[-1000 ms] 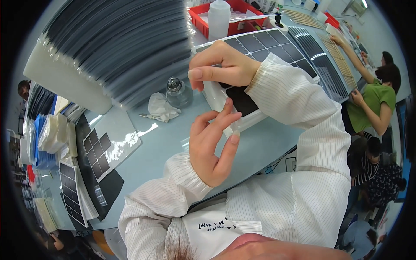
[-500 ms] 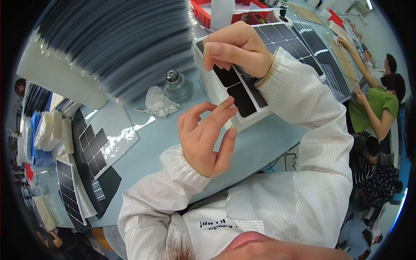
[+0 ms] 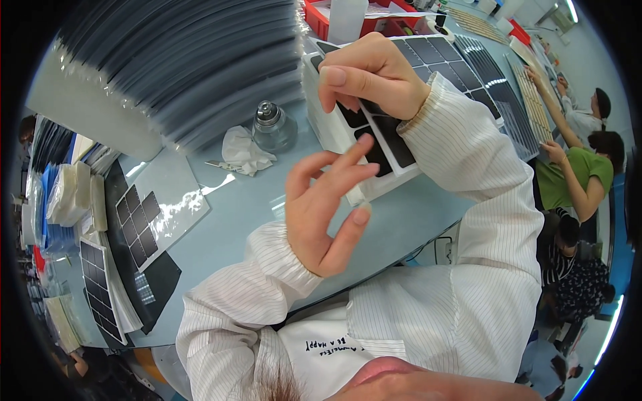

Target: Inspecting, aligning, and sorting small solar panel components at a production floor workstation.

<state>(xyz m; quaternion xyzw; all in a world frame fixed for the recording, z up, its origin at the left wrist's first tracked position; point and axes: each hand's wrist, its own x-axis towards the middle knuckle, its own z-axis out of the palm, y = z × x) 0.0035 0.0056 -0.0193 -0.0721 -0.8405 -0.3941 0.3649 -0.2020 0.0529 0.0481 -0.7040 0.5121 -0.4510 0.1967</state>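
Note:
A thick white tray carrying black square sheets lies on the pale blue table in front of me. My right hand sits on top of it, fingers bent over the black squares and thumb hooked at its left edge. My left hand is raised just before the tray's near corner. Its fingers are spread, the fingertips touch that corner, and nothing I can see is in it. Both my arms are in white striped sleeves.
A small glass bottle with a metal cap and a crumpled white tissue stand left of the tray. A tall stack of dark bagged sheets fills the far left. A card of black squares lies nearer. Seated co-workers work at right.
My left hand has drawn back a little from the tray's corner and its fingers have spread. My right hand has stayed on the tray, and the view has closed in.

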